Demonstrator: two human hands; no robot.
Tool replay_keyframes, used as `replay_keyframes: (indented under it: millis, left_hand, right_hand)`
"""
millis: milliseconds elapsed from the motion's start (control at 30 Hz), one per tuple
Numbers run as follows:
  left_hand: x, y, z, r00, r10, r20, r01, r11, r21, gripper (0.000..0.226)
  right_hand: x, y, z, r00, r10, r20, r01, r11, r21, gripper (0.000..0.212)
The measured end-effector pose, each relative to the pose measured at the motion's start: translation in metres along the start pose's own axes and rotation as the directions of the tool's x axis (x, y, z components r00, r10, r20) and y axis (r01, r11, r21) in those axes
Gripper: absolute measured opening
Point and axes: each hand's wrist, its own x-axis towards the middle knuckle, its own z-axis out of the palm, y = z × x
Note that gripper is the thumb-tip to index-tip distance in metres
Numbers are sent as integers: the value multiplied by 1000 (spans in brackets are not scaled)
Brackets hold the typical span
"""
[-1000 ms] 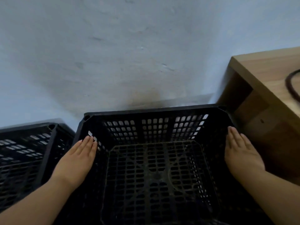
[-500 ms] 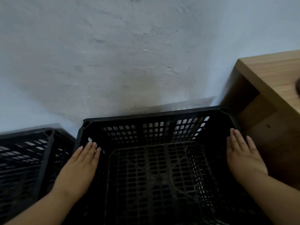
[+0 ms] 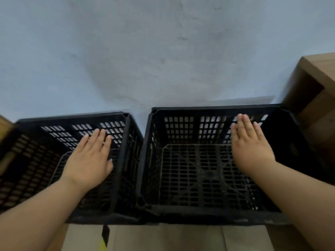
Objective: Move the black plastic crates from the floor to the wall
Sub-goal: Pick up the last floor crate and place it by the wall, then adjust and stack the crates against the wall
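Fingers of the left hand (image 3: 88, 160) and right hand (image 3: 252, 145) are hovering flat, together and gripping nothing, over two black crates (image 3: 213, 171) sitting side by side against the wall (image 3: 145, 51), where a careless nudge risks shifting either one out of line.

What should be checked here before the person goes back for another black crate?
1. Right crate set at the wall: ok, its far rim is at the wall's foot.
2. Left crate at the wall: ok.
3. Crates side by side: ok, near corners meet, both upright.
4. Left hand free: ok, open, flat, holding nothing.
5. Right hand free: ok, open over the right crate.
6. Clearance from the wooden furniture: cannot tell, the gap is shadowed.
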Motion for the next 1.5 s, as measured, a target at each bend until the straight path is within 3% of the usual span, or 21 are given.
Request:
replay_keyframes:
  millis: [100,200,400,533,700,800,1033,1233,1500]
  left_hand:
    - [-39,-36,3,993,-109,36,106,992,66,74]
    - [-68,-71,16,984,-176,-33,178,980,87,73]
    - [-102,-145,52,966,-246,80,238,966,101,70]
    - [-111,-212,100,951,-247,187,229,967,108,70]
    - [-102,-283,167,938,-213,273,187,975,118,73]
    - [-90,-311,199,930,-211,300,178,975,133,75]
    - [-63,-343,242,915,-207,346,180,978,108,81]
    - [-54,-344,257,933,-190,307,171,981,87,78]
    - [-47,-310,250,970,-123,210,142,987,-76,83]
  right_hand:
    - [-11,-46,-24,997,-78,-24,79,996,42,58]
    - [-15,-98,-46,989,-138,-61,142,987,76,60]
    - [-17,-207,-78,976,-196,-91,208,967,145,62]
    - [-10,-283,-90,986,-169,5,164,967,196,63]
    - [6,-342,-87,988,-45,151,8,971,240,61]
    - [14,-359,-77,980,21,197,-66,972,227,58]
    - [25,-375,-62,986,137,92,-146,984,101,54]
    - [30,-375,-61,989,122,88,-121,993,-10,56]
    - [23,-338,-67,979,126,162,-116,991,-72,56]
